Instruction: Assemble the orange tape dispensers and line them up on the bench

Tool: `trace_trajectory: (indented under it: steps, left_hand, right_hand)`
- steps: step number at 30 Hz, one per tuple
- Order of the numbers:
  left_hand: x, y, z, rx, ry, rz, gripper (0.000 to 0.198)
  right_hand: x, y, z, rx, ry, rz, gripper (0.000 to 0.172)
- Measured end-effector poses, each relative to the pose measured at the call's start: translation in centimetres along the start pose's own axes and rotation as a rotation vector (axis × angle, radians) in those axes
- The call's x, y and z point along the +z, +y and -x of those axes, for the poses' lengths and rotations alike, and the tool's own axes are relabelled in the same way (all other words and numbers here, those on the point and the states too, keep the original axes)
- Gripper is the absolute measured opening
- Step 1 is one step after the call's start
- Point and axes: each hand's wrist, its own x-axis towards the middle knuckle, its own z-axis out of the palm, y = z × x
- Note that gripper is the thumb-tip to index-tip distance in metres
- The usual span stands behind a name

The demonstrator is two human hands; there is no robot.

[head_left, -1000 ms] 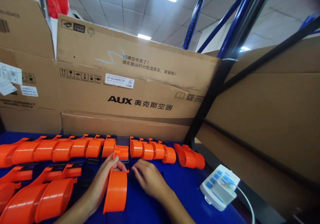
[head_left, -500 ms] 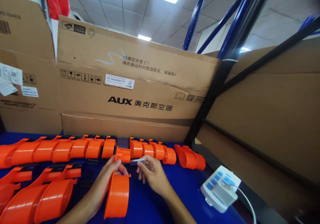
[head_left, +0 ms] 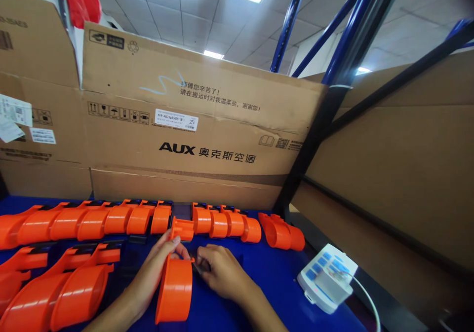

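My left hand point(head_left: 168, 253) is closed on the upper part of an orange plastic piece point(head_left: 176, 292). A wide round cup-like section hangs below my fingers, and a smaller ribbed section sticks out above them. My right hand point(head_left: 220, 270), fingers curled, is shut on a small flat metal blade point(head_left: 197, 267), mostly hidden by the fingers. The blade is close to the right rim of the orange piece, beside a small nub; I cannot tell whether they touch.
Similar orange pieces point(head_left: 89, 223) with black parts stand in rows on the blue surface point(head_left: 259, 282). More orange pieces point(head_left: 279, 233) lie to the right. A white power strip point(head_left: 326, 277) with a cable sits nearby. Cardboard point(head_left: 207, 125) walls the back; a dark rack post point(head_left: 311, 149) stands right.
My right hand has turned over and moved slightly down with the blade, whose flat side showed before and is now mostly hidden. My left hand and the orange piece have barely moved.
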Motion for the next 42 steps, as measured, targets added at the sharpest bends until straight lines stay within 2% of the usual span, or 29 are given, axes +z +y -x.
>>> trace_trajectory:
  steps: [4,8,10,14,18,22,25,31,36,42]
  left_hand:
    - [0.2,0.1,0.0,0.0,0.0,0.008,0.033]
    - [0.5,0.3,0.1,0.004,0.004,0.016,0.031]
    - [0.6,0.3,0.1,0.004,0.011,0.02,0.028]
    - [0.8,0.3,0.3,-0.01,-0.03,0.011,0.026]
    - [0.8,0.1,0.6,-0.072,-0.127,-0.002,0.032]
    - [0.8,0.2,0.9,-0.112,-0.162,0.012,0.032]
    - [0.9,0.5,1.0,-0.14,-0.166,0.051,0.03]
    - [1.1,0.9,1.1,-0.224,-0.19,0.041,0.05]
    - [1.1,0.2,1.0,-0.182,-0.164,-0.026,0.04]
    - [1.0,-0.1,0.6,-0.065,-0.082,-0.118,0.044]
  right_hand:
    - [0.1,-0.3,0.1,-0.027,-0.045,0.01,0.013]
    - [-0.2,-0.3,0.1,-0.03,-0.026,-0.027,0.004]
    - [-0.4,-0.1,0.0,0.001,0.066,-0.137,0.011]
    - [-0.6,0.3,-0.6,0.081,0.341,-0.519,0.032]
    - [-0.6,0.5,-1.1,0.088,0.398,-0.668,0.045]
    - [-0.5,0.4,-1.2,0.095,0.414,-0.756,0.043]
    - [-0.6,0.3,-1.1,0.102,0.41,-0.788,0.04]
    - [-0.9,-0.2,-0.8,0.115,0.38,-0.803,0.04]
    - [-0.3,-0.3,-0.9,0.121,0.385,-0.764,0.039]
    - [1.1,0.2,-1.3,0.156,0.541,-0.686,0.049]
